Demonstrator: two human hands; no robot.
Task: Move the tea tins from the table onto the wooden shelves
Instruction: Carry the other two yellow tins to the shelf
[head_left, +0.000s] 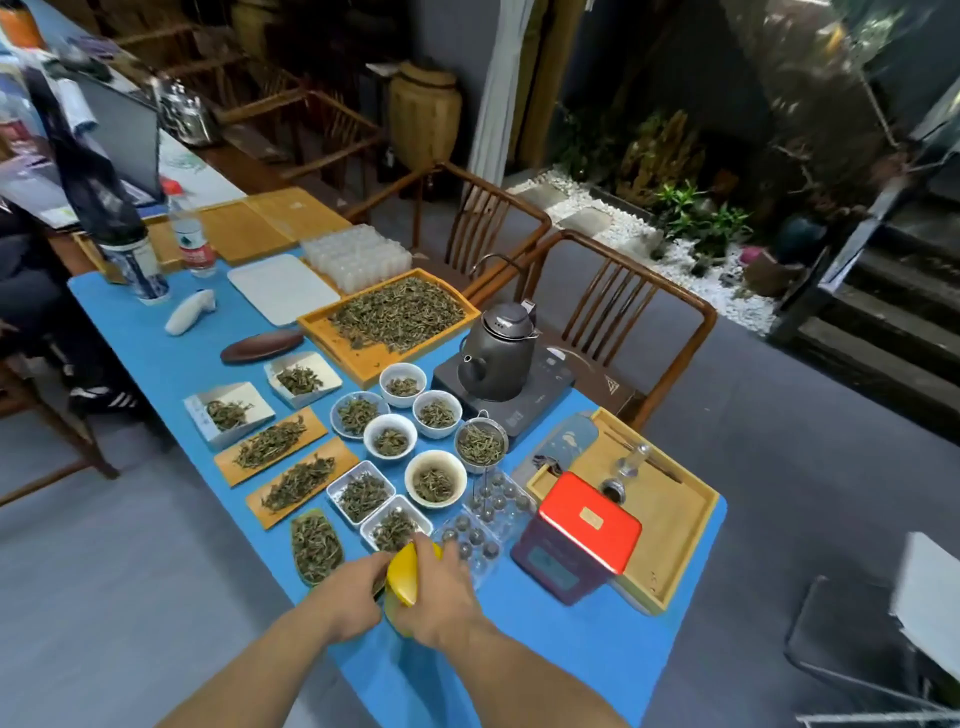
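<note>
Both forearms outstretched, left hand (358, 592) and right hand (441, 597) clasping yellow tin (404, 574)

Head view — looks down, forward over table (156, 364).

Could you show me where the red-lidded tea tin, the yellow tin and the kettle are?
red-lidded tea tin (589, 524): head view, middle of its red lid.
yellow tin (404, 577): head view, yellow top showing between the two hands.
kettle (500, 361): head view, dark rounded body.
</note>
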